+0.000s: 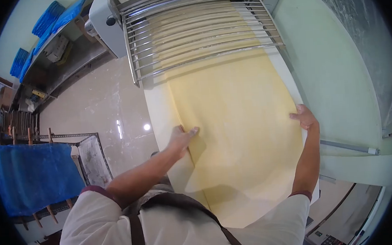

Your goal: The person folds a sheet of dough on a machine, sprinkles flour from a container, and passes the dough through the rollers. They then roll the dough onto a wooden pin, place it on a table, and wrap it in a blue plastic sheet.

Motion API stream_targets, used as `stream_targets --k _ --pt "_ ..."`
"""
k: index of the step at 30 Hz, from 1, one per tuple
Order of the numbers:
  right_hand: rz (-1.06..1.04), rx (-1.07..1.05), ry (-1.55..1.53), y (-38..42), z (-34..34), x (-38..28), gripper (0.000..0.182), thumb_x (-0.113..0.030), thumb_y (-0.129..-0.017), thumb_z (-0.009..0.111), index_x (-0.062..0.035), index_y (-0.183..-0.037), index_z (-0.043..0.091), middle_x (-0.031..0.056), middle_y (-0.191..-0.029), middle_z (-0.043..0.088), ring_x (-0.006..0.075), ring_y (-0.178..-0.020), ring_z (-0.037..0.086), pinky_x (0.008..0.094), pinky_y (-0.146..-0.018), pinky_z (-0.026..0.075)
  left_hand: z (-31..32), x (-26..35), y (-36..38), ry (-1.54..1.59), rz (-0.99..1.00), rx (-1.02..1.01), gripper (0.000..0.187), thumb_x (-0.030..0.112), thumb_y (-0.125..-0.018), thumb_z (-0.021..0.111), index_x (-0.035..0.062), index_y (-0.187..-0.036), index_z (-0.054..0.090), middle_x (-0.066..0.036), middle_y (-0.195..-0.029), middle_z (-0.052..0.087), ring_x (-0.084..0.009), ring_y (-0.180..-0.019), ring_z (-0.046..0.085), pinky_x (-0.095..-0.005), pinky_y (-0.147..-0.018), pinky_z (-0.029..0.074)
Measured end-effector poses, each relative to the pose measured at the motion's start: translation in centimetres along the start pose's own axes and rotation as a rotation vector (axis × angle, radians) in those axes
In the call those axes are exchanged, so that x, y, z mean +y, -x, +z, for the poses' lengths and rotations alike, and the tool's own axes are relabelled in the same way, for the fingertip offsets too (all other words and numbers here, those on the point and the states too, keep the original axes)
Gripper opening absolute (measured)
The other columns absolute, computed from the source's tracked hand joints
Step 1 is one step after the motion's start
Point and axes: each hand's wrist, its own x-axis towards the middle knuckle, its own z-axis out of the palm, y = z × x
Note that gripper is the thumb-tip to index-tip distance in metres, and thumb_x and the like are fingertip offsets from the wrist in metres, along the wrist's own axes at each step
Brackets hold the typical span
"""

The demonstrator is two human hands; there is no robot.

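Note:
A wide, pale yellow sheet of dough (pixel 235 102) lies along the white belt (pixel 157 111) of a dough sheeter and runs back beneath a metal bar guard (pixel 210 56). My left hand (pixel 181 139) grips the sheet's left edge, its thumb on top and its other fingers mostly hidden at the edge. On the opposite edge, my right hand (pixel 306 117) holds the dough in a similar way, thumb over the surface and fingers largely out of sight. Close to my body, the near end of the sheet is partly covered by my apron and sleeve.
The sheeter's white housing (pixel 107 24) stands at the back left. A blue cloth-like cover (pixel 35 177) lies over a rack with wooden rods at the left. Shelving (pixel 75 62) bears blue-wrapped stacks. A pale green wall (pixel 331 65) rises close on the right, with a tube (pixel 350 146) beside it.

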Motion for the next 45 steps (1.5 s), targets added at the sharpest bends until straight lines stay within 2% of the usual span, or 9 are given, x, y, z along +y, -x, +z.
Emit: stream_targets --k 5,8,13,21,24,28,37,41,45 --pt "-0.305 0.095 -0.312 4.2 0.5 -3.6 0.039 -0.011 -0.083 0.063 0.0070 -0.116 0.053 0.0097 -0.108 0.061 0.0155 -0.099 0.057 0.0290 -0.082 0.046 -3.1 6.5 -1.9 0.033 0.089 -0.022 0.021 0.012 -0.088 0.060 -0.0036 -0.102 0.057 -0.011 -0.092 0.064 -0.0191 -0.078 0.064 -0.0344 -0.068 0.055" --pt "0.043 0.295 0.094 1.1 0.3 0.6 0.039 -0.011 -0.084 0.062 0.0083 -0.117 0.052 0.0106 -0.107 0.061 0.0154 -0.096 0.058 0.0289 -0.079 0.048 -3.9 5.4 -5.2 0.155 0.035 0.007 0.022 0.012 -0.088 0.059 -0.0034 -0.103 0.056 -0.011 -0.092 0.063 -0.0208 -0.078 0.064 -0.0361 -0.069 0.056" --pt "0.092 0.033 -0.027 2.1 0.1 1.3 0.042 -0.008 -0.080 0.064 0.0078 -0.117 0.052 0.0117 -0.109 0.060 0.0159 -0.094 0.058 0.0296 -0.082 0.046 -0.2 -0.6 -1.4 0.063 0.010 0.003 0.025 0.009 -0.085 0.063 -0.0050 -0.105 0.056 -0.011 -0.093 0.063 -0.0208 -0.079 0.062 -0.0340 -0.065 0.052" --pt "-0.406 0.125 -0.296 6.1 0.0 -1.2 0.046 -0.006 -0.080 0.062 0.0067 -0.122 0.048 0.0124 -0.111 0.059 0.0178 -0.097 0.058 0.0301 -0.086 0.046 -1.8 5.8 0.1 -0.006 0.066 -0.084 0.030 0.012 -0.088 0.060 -0.0050 -0.111 0.053 -0.011 -0.099 0.062 -0.0206 -0.087 0.062 -0.0349 -0.076 0.053" --pt "-0.046 0.146 -0.273 3.6 0.0 1.9 0.043 -0.006 -0.083 0.060 0.0070 -0.122 0.047 0.0124 -0.111 0.059 0.0181 -0.097 0.058 0.0305 -0.086 0.046 -3.4 3.7 -3.6 0.111 0.030 -0.031 0.028 0.012 -0.088 0.058 -0.0037 -0.111 0.053 -0.010 -0.099 0.062 -0.0202 -0.088 0.062 -0.0347 -0.079 0.053" --pt "0.027 0.054 -0.019 3.1 -0.3 1.8 0.041 -0.006 -0.084 0.060 0.0095 -0.119 0.049 0.0122 -0.110 0.059 0.0177 -0.096 0.058 0.0301 -0.085 0.046 -1.2 1.0 -2.0 0.045 0.008 0.023 0.027 0.013 -0.088 0.060 -0.0028 -0.109 0.054 -0.010 -0.099 0.062 -0.0188 -0.087 0.062 -0.0338 -0.078 0.053" --pt "-0.425 0.126 -0.383 6.2 -1.3 0.1 0.044 -0.014 -0.084 0.064 0.0060 -0.120 0.048 0.0135 -0.113 0.059 0.0175 -0.100 0.058 0.0304 -0.085 0.046 -3.1 7.3 -1.7 0.082 0.121 0.002 0.020 0.008 -0.087 0.059 -0.0029 -0.104 0.057 -0.012 -0.093 0.064 -0.0193 -0.079 0.064 -0.0353 -0.070 0.054" --pt "-0.004 0.249 -0.237 4.2 0.4 1.0 0.041 -0.012 -0.086 0.059 0.0026 -0.123 0.047 0.0119 -0.109 0.061 0.0153 -0.097 0.060 0.0279 -0.084 0.047 -3.8 3.2 -6.3 0.222 0.120 0.159 0.021 0.007 -0.086 0.059 -0.0038 -0.103 0.057 -0.011 -0.089 0.063 -0.0210 -0.074 0.063 -0.0362 -0.065 0.055" --pt "0.073 0.063 -0.055 2.8 -0.9 2.9 0.043 -0.011 -0.082 0.064 0.0050 -0.120 0.050 0.0123 -0.110 0.061 0.0153 -0.099 0.057 0.0283 -0.087 0.044 -0.2 0.2 -2.5 0.094 0.074 0.093 0.031 0.010 -0.083 0.066 -0.0028 -0.108 0.053 -0.011 -0.090 0.060 -0.0216 -0.076 0.062 -0.0370 -0.063 0.054"
